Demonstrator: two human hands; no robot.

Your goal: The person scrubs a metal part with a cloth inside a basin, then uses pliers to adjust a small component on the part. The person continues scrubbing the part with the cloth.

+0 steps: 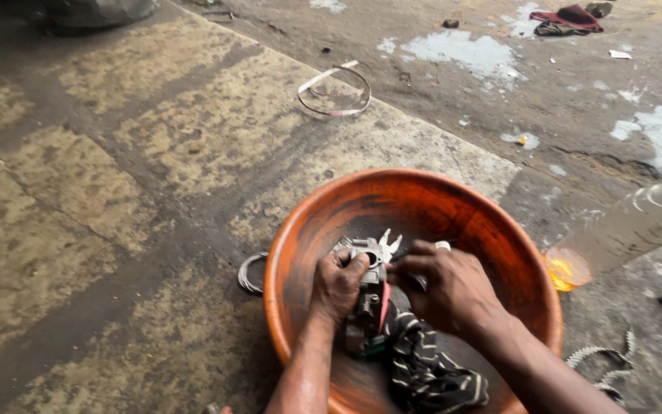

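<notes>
head view: left hand (339,285) clamped on metal part (367,261) over orange basin (293,253), right hand (446,287) pinching at it; advise firm, steady support.

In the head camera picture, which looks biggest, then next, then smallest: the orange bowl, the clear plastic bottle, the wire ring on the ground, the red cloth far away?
1. Orange bowl
2. Clear plastic bottle
3. Wire ring
4. Red cloth
The cloth lies far from the camera, so it may really be bigger than it looks.
</notes>
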